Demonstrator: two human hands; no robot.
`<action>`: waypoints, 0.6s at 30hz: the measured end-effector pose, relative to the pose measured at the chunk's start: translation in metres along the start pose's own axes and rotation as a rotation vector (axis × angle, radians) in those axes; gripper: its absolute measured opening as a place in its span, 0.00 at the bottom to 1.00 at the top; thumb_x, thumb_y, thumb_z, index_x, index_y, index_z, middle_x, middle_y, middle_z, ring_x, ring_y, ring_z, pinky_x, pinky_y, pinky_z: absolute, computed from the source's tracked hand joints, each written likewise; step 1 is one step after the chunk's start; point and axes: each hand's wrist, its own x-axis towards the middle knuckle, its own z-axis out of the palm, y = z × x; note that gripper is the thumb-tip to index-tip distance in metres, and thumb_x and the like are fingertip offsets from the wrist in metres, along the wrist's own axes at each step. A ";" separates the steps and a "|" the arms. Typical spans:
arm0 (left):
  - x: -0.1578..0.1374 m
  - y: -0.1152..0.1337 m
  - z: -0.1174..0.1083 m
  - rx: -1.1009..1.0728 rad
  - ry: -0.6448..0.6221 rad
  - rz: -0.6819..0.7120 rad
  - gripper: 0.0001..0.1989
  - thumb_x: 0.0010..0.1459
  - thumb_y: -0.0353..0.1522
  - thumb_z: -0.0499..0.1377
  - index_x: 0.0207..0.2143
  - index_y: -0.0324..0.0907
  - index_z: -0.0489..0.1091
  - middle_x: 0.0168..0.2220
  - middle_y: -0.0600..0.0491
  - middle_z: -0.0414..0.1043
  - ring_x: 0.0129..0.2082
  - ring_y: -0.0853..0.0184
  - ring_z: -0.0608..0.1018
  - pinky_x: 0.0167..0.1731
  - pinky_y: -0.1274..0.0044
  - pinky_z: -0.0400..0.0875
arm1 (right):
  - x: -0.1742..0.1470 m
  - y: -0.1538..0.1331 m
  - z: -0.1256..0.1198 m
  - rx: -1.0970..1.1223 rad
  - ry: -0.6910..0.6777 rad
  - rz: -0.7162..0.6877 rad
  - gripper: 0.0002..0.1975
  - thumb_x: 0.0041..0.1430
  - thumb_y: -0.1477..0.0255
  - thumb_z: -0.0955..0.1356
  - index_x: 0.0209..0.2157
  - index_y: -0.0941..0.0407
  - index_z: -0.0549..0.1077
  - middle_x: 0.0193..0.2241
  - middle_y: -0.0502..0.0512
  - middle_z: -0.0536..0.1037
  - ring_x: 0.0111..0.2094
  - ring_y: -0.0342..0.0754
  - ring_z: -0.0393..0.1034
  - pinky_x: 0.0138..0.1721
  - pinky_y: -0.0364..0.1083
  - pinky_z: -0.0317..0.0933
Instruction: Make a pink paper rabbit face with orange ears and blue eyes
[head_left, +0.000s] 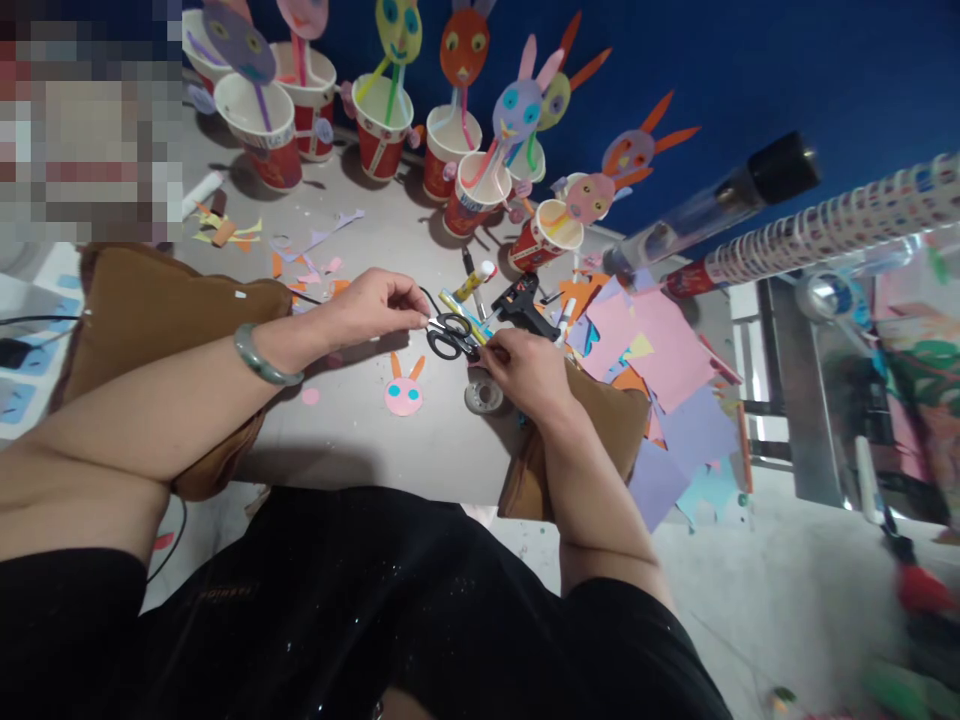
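My left hand (379,305), with a jade-like bangle on its wrist, pinches the silver blade end of a pair of scissors (445,345). Their black handle loops point toward my right hand (529,368). That hand is closed in a pinch beside the handles, and what lies between its fingertips is hidden. Below the hands a pink paper rabbit face (403,396) with orange ears and blue eyes lies on the table. A roll of tape (483,394) sits under my right hand. Just beyond it are a black glue gun (523,303) and a yellow-patterned marker (475,281).
Several red-and-white paper cups (381,150) with paper animal heads on straws line the back. Coloured paper sheets (660,350) and a long stack of cups (832,222) are on the right. Brown cushions (161,300) lie under my arms. Paper scraps (225,232) litter the left.
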 end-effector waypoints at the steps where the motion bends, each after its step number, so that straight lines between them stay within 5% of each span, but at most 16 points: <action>1: 0.000 0.000 0.000 0.005 0.004 0.003 0.03 0.54 0.22 0.65 0.30 0.36 0.75 0.23 0.56 0.74 0.25 0.74 0.75 0.28 0.80 0.68 | 0.000 0.005 -0.003 0.033 0.070 0.012 0.10 0.63 0.67 0.66 0.32 0.55 0.77 0.31 0.58 0.81 0.32 0.51 0.73 0.33 0.47 0.56; 4: 0.000 0.000 -0.001 0.018 0.005 0.003 0.02 0.54 0.23 0.65 0.30 0.36 0.75 0.24 0.56 0.74 0.25 0.74 0.75 0.28 0.80 0.67 | -0.001 0.024 -0.013 0.133 0.309 0.097 0.12 0.63 0.64 0.65 0.32 0.55 0.76 0.28 0.56 0.79 0.29 0.50 0.71 0.33 0.47 0.59; 7: -0.001 0.002 -0.001 0.026 -0.006 -0.018 0.02 0.54 0.24 0.65 0.30 0.37 0.75 0.23 0.56 0.73 0.24 0.74 0.74 0.27 0.80 0.66 | -0.003 0.038 -0.022 0.179 0.381 0.169 0.11 0.61 0.63 0.66 0.32 0.55 0.76 0.25 0.54 0.77 0.27 0.49 0.70 0.32 0.47 0.60; 13: 0.001 0.002 0.001 0.091 -0.003 -0.022 0.02 0.52 0.24 0.65 0.29 0.36 0.75 0.22 0.57 0.72 0.23 0.75 0.72 0.25 0.81 0.64 | -0.005 0.033 -0.028 0.073 0.107 0.202 0.06 0.55 0.68 0.70 0.29 0.54 0.79 0.23 0.53 0.77 0.26 0.49 0.70 0.31 0.47 0.57; 18: 0.001 -0.006 -0.001 0.197 -0.153 -0.009 0.03 0.50 0.26 0.64 0.29 0.37 0.76 0.23 0.55 0.74 0.23 0.73 0.74 0.25 0.80 0.64 | -0.003 0.023 -0.024 0.032 -0.045 0.133 0.09 0.58 0.66 0.70 0.34 0.53 0.82 0.25 0.54 0.80 0.28 0.50 0.71 0.31 0.46 0.54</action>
